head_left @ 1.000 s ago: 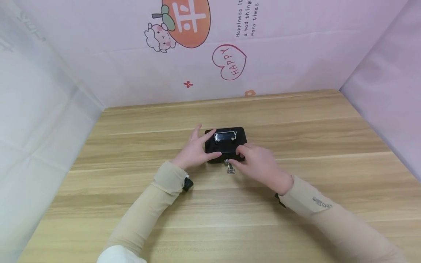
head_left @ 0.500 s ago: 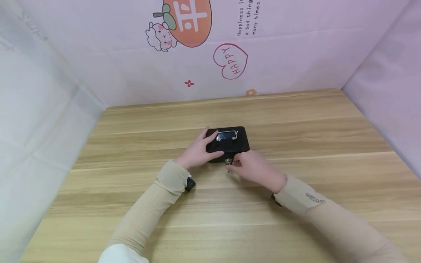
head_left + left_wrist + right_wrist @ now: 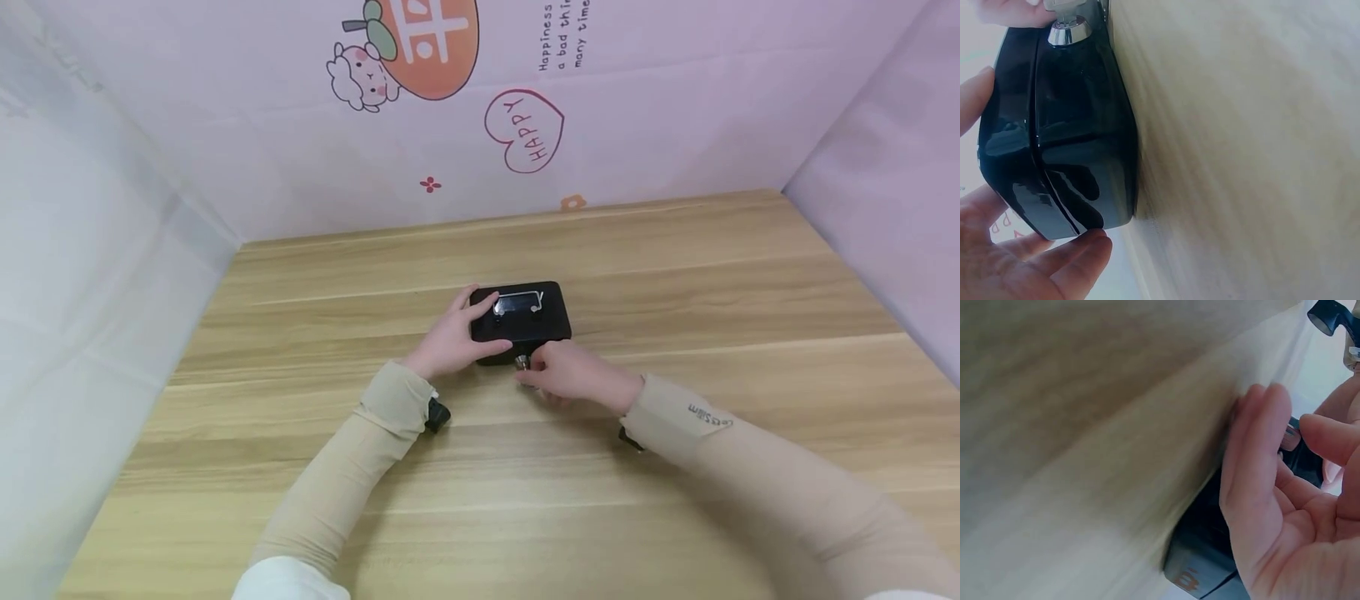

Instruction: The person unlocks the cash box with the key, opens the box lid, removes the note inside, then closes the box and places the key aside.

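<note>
1. Clock readings: head view, centred on the black box. Nearest are beige sleeves at 8 and 4.
2. Right hand at 4: thumb and index closed in a pinch on a key at the lock, which faces 6.
3. Left hand at 9: fingers spread, resting on the box's lid and end, not clenched.
4. Box sits flat on the tabletop, beyond its middle. Surface: pale wood grain, streaks running left to right; far edge meets a whitish cloth backdrop.
5. Backdrop prints: orange flower at 1, HAPPY heart at 12, cartoon lamb and orange fruit near 11. Plain cloth side panels at 9 and between 2 and 3.
6. Left wrist view alone: key seated in the chrome lock; lid seam.
7. Right wrist view alone: orange mark on the box.
8. Head view alone: lid's wire handle.
</note>
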{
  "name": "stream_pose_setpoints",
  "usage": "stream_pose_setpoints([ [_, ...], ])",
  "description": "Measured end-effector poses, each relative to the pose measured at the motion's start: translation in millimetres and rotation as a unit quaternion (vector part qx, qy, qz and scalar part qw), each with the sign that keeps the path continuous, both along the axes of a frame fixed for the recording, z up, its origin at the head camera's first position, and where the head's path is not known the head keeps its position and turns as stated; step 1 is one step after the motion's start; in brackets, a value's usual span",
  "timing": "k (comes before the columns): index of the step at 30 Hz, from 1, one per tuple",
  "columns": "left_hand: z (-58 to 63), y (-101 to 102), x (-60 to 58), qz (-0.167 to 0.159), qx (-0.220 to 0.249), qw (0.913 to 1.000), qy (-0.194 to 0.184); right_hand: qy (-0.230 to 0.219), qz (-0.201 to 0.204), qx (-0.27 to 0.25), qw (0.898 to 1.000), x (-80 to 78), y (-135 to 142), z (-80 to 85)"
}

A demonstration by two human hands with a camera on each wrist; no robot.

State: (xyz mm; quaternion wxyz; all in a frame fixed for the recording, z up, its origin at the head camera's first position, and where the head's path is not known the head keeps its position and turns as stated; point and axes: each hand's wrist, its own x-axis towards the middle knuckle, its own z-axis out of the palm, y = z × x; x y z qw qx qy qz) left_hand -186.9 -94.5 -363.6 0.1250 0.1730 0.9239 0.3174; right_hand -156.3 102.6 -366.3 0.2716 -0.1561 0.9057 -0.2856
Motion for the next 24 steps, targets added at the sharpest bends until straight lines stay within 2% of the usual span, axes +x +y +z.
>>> stream_pose_setpoints([
  [7,2.1,-0.7,-0.1,-0.002,-0.008,1.0,0.006,-0.039,-0.029,-0.035,0.998,-1.3,-0.2,-1.1],
  [18,-0.1,-1.3,-0.8,-0.002,-0.006,0.9999,0.015,-0.008,-0.041,-0.046,0.998,1.0,-4.0,-4.8],
  [24,-1.6,-1.9,-0.3,0.003,-0.011,0.9998,0.017,0.011,-0.033,-0.056,0.998,3.5,-6.7,-5.1],
])
